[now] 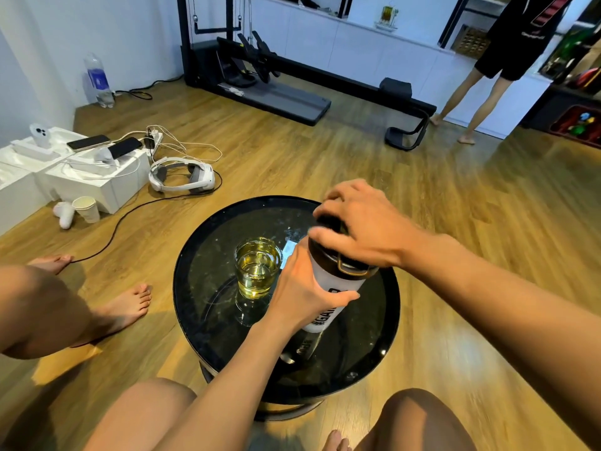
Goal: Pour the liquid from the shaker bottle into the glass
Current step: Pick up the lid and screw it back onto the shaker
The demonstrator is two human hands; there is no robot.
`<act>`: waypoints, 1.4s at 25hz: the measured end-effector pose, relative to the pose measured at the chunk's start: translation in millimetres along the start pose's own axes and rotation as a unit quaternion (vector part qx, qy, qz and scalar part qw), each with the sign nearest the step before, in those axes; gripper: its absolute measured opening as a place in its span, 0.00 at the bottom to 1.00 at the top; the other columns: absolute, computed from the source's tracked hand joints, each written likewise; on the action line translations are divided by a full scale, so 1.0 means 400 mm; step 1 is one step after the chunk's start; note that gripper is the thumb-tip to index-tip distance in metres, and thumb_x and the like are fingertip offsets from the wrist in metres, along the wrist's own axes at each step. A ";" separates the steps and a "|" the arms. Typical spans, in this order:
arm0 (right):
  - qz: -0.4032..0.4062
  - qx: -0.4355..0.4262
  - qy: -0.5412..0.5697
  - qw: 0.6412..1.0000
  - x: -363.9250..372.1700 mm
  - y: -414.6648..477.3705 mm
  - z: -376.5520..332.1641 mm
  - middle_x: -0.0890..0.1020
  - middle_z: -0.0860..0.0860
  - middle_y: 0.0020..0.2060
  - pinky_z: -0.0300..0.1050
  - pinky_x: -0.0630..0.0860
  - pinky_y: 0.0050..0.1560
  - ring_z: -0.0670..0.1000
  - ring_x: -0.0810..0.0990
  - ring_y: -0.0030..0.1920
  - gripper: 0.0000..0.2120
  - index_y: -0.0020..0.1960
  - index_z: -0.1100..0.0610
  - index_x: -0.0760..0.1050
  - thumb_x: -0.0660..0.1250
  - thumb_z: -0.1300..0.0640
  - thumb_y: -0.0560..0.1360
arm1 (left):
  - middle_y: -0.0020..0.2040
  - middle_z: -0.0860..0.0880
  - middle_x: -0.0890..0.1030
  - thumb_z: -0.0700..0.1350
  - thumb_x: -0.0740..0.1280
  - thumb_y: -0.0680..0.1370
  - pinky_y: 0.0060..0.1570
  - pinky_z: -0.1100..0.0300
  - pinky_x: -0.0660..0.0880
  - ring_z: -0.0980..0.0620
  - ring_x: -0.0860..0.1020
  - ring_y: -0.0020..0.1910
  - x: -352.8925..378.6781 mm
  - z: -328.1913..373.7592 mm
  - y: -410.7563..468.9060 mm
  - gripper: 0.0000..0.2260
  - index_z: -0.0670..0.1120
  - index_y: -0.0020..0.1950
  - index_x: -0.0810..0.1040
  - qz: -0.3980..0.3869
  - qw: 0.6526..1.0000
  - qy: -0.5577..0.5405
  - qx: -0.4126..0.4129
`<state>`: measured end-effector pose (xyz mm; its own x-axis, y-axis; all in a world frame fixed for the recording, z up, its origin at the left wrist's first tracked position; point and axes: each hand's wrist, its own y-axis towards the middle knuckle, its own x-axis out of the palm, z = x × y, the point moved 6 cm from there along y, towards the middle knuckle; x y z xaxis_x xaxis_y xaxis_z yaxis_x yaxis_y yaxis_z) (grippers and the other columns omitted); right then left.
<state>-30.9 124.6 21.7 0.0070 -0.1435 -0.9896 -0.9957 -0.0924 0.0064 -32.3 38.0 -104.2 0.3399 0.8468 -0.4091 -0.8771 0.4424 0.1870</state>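
A clear glass (258, 267) holding yellow liquid stands near the middle of the round black table (208, 320). Just to its right stands the shaker bottle (328, 288), upright, with a frosted white body, black lettering and a dark lid. My left hand (300, 289) wraps around the bottle's body from the left. My right hand (356, 224) covers the lid from above, fingers curled around it. Most of the lid is hidden under that hand.
Another person's bare legs and feet (130, 304) rest at the left of the table. White boxes with phones (87, 164), a headset (182, 174), cables and a paper cup (87, 208) lie on the wooden floor at left. Someone stands at the far right by a bench.
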 end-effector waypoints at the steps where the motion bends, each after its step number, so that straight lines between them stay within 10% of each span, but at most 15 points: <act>1: 0.004 -0.031 -0.021 0.999 0.006 -0.014 0.001 0.76 0.53 0.60 0.55 0.65 0.64 0.55 0.70 0.64 0.32 0.66 0.51 0.74 0.49 0.32 0.74 | 0.66 0.43 0.74 0.59 0.79 0.59 0.64 0.50 0.72 0.46 0.73 0.66 0.001 -0.001 0.002 0.48 0.39 0.72 0.64 -0.003 1.000 0.009 -0.003; 6: 0.046 0.091 -0.093 0.990 0.048 0.002 -0.006 0.77 0.55 0.62 0.60 0.64 0.61 0.58 0.70 0.64 0.31 0.68 0.51 0.72 0.50 0.33 0.76 | 0.61 0.51 0.74 0.51 0.82 0.62 0.54 0.66 0.70 0.54 0.73 0.60 -0.001 0.003 0.006 0.44 0.44 0.71 0.64 -0.010 1.000 -0.007 -0.003; 10: 0.023 -0.099 -0.071 0.992 0.025 -0.018 -0.027 0.80 0.47 0.61 0.55 0.63 0.65 0.49 0.76 0.61 0.29 0.63 0.48 0.77 0.48 0.35 0.76 | 0.60 0.51 0.73 0.54 0.81 0.63 0.55 0.66 0.68 0.53 0.73 0.61 0.002 0.000 0.003 0.42 0.43 0.70 0.65 -0.001 1.000 0.024 0.014; 14: 0.060 0.054 -0.113 0.990 0.038 0.016 -0.020 0.81 0.49 0.57 0.57 0.66 0.56 0.55 0.76 0.58 0.28 0.62 0.49 0.76 0.50 0.34 0.76 | 0.59 0.52 0.74 0.50 0.83 0.62 0.50 0.71 0.70 0.54 0.74 0.59 -0.002 -0.001 0.008 0.41 0.45 0.69 0.65 -0.003 1.000 -0.007 -0.001; 18: 0.005 -0.129 -0.067 0.989 0.019 -0.005 -0.030 0.82 0.49 0.56 0.54 0.73 0.51 0.53 0.80 0.56 0.29 0.59 0.51 0.79 0.47 0.36 0.77 | 0.66 0.52 0.70 0.54 0.81 0.63 0.59 0.69 0.65 0.53 0.70 0.67 0.005 -0.009 0.011 0.41 0.42 0.70 0.68 -0.012 0.999 0.029 0.004; 22: 0.033 -0.027 -0.094 0.995 0.035 0.004 -0.036 0.80 0.51 0.55 0.55 0.75 0.49 0.55 0.80 0.53 0.33 0.63 0.51 0.76 0.44 0.33 0.75 | 0.58 0.54 0.72 0.51 0.81 0.64 0.51 0.75 0.68 0.56 0.72 0.59 0.000 -0.006 0.010 0.39 0.45 0.69 0.67 -0.009 1.000 0.011 0.001; 35: -0.036 -0.069 -0.071 0.994 0.027 0.008 -0.004 0.76 0.49 0.63 0.56 0.74 0.54 0.53 0.75 0.59 0.23 0.68 0.45 0.70 0.47 0.40 0.80 | 0.61 0.50 0.75 0.53 0.82 0.62 0.57 0.60 0.73 0.52 0.74 0.60 -0.001 -0.003 0.014 0.42 0.46 0.70 0.65 0.000 1.000 0.008 0.010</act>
<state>-34.0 121.3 11.1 0.0551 0.0079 -0.9985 -0.9707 -0.2338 -0.0554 -37.9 39.9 -104.2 0.3347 0.8416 -0.4239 -0.8696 0.4492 0.2051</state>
